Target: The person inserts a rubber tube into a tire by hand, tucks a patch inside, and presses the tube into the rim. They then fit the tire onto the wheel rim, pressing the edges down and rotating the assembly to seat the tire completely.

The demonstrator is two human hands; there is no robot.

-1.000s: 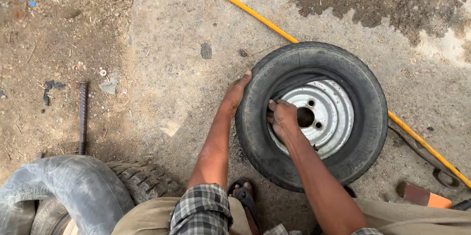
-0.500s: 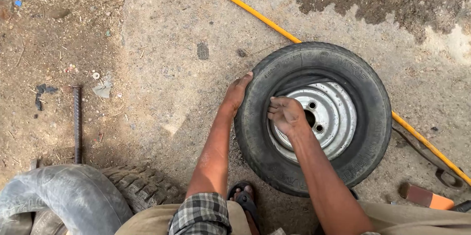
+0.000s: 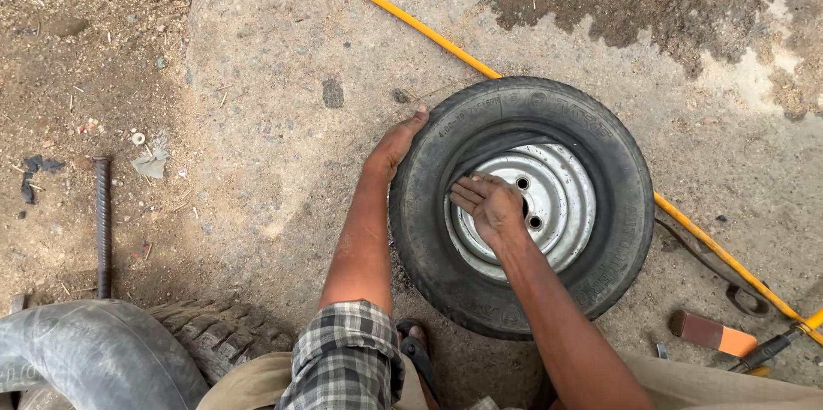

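Matt black rubber tyre (image 3: 617, 204), painted metal rim (image 3: 561, 204), rough concrete ground (image 3: 283, 119).

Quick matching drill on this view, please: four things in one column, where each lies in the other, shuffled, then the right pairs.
1. left hand
2. right hand
3. yellow hose
4. ribbed steel bar

a. flat on the silver rim
b. on the dirt, left of the concrete
c. on the outer edge of the tyre
d. runs under the tyre's far side

Pairs: 1-c, 2-a, 3-d, 4-b

Concrete ground (image 3: 283, 76) w/ tyre (image 3: 429, 230), yellow hose (image 3: 403, 17), iron rod (image 3: 103, 230).
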